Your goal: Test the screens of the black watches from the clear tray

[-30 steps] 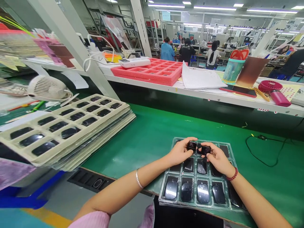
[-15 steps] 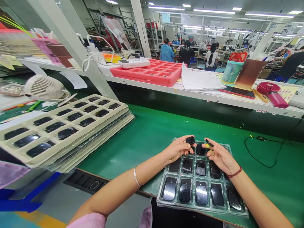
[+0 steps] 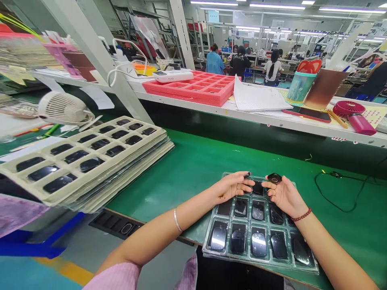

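Above the back edge of a clear plastic tray (image 3: 211, 225), my right hand (image 3: 286, 195) grips a small black part (image 3: 274, 178) between thumb and fingers, a round mark showing on its face. My left hand (image 3: 231, 186) is beside it on the left, fingers bent and close together, with a tiny dark spot at the fingertips; whether it holds anything is too small to tell. Glossy black rounded pieces (image 3: 259, 243) lie in the tray's compartments. The tray rests at the front edge of the green table (image 3: 187, 173).
A stack of cream trays (image 3: 105, 161) with black pieces stands at the left, near a white fan (image 3: 62, 108). On the raised shelf are a red foam tray (image 3: 193, 94), papers, cups and a pink fan. A black cable (image 3: 316, 185) lies at the right. Several people sit farther back.
The black part has passed from my left hand to my right hand. The slim dark item at my right fingertips no longer shows there. The view has shifted slightly.
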The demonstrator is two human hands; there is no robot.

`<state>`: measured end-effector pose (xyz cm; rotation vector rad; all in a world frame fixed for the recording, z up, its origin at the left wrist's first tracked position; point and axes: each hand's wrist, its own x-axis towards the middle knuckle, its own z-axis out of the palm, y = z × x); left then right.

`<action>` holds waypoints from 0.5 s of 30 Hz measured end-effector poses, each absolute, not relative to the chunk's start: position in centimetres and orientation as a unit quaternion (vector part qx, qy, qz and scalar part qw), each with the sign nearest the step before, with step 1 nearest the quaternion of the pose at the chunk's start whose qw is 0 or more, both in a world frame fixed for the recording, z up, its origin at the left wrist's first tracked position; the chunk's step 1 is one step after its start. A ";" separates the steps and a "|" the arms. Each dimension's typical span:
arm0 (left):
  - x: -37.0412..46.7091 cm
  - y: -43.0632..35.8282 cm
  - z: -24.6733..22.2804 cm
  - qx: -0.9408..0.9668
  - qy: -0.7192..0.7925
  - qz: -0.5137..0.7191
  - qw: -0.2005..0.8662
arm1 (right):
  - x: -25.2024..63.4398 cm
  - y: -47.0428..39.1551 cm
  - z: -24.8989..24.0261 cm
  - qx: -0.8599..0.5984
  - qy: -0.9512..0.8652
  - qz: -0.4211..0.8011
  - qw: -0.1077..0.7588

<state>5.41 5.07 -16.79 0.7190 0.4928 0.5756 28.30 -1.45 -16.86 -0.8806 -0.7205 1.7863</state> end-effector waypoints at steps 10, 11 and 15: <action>6.3 3.4 -16.7 0.563 0.274 0.293 0.723 | 25.9 -2.4 -17.3 -0.435 -0.519 0.573 0.462; 6.3 3.4 -16.8 0.573 0.273 0.292 0.715 | 25.8 -2.5 -17.4 -0.444 -0.535 0.555 0.456; 6.3 3.4 -17.0 0.591 0.277 0.289 0.700 | 25.8 -2.5 -17.5 -0.460 -0.572 0.510 0.448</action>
